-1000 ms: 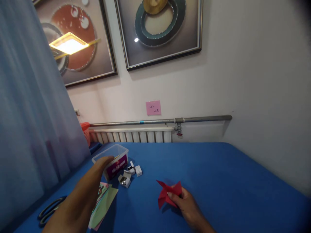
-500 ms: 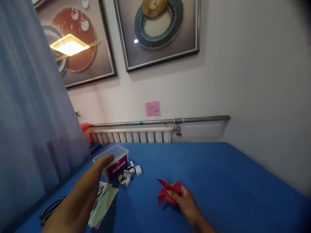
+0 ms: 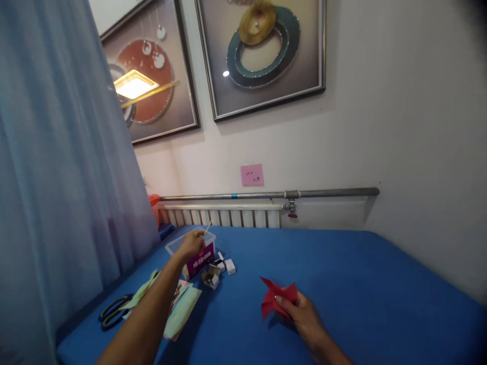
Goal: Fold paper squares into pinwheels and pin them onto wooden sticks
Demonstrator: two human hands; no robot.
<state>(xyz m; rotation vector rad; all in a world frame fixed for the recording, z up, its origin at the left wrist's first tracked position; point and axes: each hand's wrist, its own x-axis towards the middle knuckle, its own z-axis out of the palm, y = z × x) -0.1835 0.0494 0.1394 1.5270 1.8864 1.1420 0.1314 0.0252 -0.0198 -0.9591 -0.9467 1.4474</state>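
Observation:
My left hand [image 3: 192,243] reaches over the clear plastic box [image 3: 198,257] with a purple label and pinches a thin pale stick [image 3: 207,228] that pokes up from its fingers. My right hand [image 3: 300,317] rests on the blue table [image 3: 342,284] and grips a folded red paper shape [image 3: 276,296] by its near edge. Two small open white boxes [image 3: 218,268] lie just right of the plastic box.
Sheets of coloured paper [image 3: 182,306] lie under my left forearm, and black scissors [image 3: 112,312] lie to their left. A curtain [image 3: 57,177] hangs along the left. A radiator [image 3: 224,217] and pipe [image 3: 274,194] run along the far wall.
My left hand has stretched forward over the plastic box and now pinches a thin stick. The view has shifted left. My right hand still holds the red paper.

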